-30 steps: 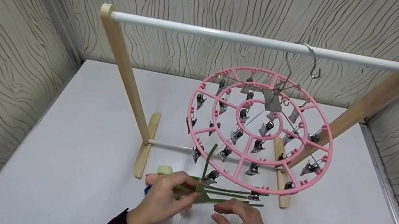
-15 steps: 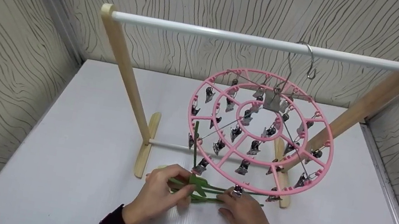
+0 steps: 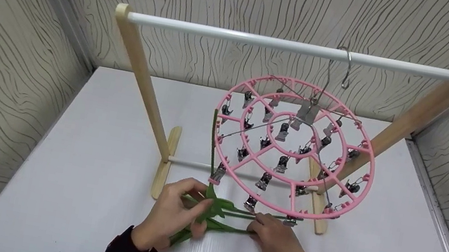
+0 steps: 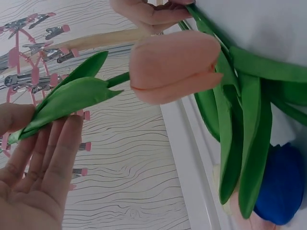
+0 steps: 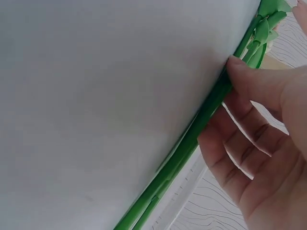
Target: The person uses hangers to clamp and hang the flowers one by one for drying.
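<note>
My left hand [image 3: 173, 213] pinches a peach artificial tulip [image 4: 172, 67] by its green leaves [image 4: 72, 103]. Its flower hangs low, and its stem [image 3: 212, 147] points up past the left rim of the pink clip hanger [image 3: 283, 211], overlapping a metal clip [image 3: 217, 173]. To the right, my right hand [image 3: 280, 245] pinches a green tulip stem [image 5: 192, 132] between thumb and fingers, close over the table. More tulips lie below the left hand, among them a blue tulip [image 4: 283, 184]; their flowers are mostly hidden by that hand in the head view.
The round hanger hangs by a metal hook [image 3: 346, 69] from the white bar [image 3: 239, 36] of a wooden stand. Several clips dangle from its rings. The stand's left foot [image 3: 166, 162] and right foot [image 3: 318, 196] rest on the white table [image 3: 72, 192].
The hanger has turned, and the held tulip's stem has shifted left. My right hand has come in from beside the stems and taken hold of one; the nearest tulip's leaves have swung toward me.
</note>
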The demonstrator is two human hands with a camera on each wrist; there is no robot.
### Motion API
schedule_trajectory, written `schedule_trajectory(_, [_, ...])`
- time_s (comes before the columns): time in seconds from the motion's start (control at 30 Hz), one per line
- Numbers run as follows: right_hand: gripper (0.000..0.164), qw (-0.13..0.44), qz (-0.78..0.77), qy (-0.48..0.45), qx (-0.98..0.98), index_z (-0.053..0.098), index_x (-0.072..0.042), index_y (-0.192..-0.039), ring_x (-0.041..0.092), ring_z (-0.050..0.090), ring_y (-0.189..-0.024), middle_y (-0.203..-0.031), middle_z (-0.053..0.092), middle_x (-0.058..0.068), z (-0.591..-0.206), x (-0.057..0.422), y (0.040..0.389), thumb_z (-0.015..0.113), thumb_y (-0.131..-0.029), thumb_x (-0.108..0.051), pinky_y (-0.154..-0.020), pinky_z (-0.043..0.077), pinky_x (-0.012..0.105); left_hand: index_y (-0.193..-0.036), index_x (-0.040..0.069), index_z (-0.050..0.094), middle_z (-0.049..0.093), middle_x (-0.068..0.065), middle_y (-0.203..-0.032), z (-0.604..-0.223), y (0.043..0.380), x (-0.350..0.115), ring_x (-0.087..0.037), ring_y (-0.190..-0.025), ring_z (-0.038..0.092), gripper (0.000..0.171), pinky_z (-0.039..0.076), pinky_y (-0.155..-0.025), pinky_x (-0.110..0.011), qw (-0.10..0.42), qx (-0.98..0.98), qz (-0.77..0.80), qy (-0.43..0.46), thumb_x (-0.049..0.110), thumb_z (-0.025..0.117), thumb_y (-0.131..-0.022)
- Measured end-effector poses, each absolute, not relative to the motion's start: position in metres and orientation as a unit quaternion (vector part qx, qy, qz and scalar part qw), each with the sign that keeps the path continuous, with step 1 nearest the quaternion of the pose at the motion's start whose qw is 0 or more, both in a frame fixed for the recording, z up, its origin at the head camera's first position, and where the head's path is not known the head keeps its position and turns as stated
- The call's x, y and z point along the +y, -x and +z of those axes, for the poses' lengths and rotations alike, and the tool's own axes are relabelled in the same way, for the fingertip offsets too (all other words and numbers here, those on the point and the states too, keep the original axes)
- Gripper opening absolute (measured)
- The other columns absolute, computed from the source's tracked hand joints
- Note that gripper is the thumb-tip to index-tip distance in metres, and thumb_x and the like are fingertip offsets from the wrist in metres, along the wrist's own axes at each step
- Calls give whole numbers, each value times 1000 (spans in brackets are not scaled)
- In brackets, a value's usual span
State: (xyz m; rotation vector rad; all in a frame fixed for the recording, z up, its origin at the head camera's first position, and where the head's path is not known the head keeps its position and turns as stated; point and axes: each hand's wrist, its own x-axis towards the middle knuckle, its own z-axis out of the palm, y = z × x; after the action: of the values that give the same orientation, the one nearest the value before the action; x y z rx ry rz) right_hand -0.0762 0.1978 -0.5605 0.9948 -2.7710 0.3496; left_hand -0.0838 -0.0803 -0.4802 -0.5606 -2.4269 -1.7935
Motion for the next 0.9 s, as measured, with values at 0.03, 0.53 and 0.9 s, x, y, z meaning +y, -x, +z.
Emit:
schedule_trajectory(0.03, [6,89,114,-335,-931,69,-18,-86,8,61,-77,-86,61,-7,-560,199,75,74,-83,-21,-62,53,21,-97,20,67,71,4,-95,-480,84,-81,-6,-79,68,12,60,-64,-22,36,-791,-584,180,20,73,-86])
schedule_trajectory(0.53, [10,149,88,-287,-942,71,-23,-83,3,55,-69,-76,64,-11,-545,223,62,77,-80,-15,-59,47,18,-99,19,67,70,0,-96,-481,91,-92,-9,-82,69,12,61,-65,-23,43,-791,-588,163,22,71,-88])
schedule_trajectory(0.9, [17,80,16,-192,-978,70,-30,-89,2,52,-79,-83,59,-15,-517,245,46,78,-79,-19,-72,51,24,-98,21,68,72,2,-94,-482,99,-95,-10,-81,70,14,60,-67,-20,64,-812,-561,151,23,74,-86])
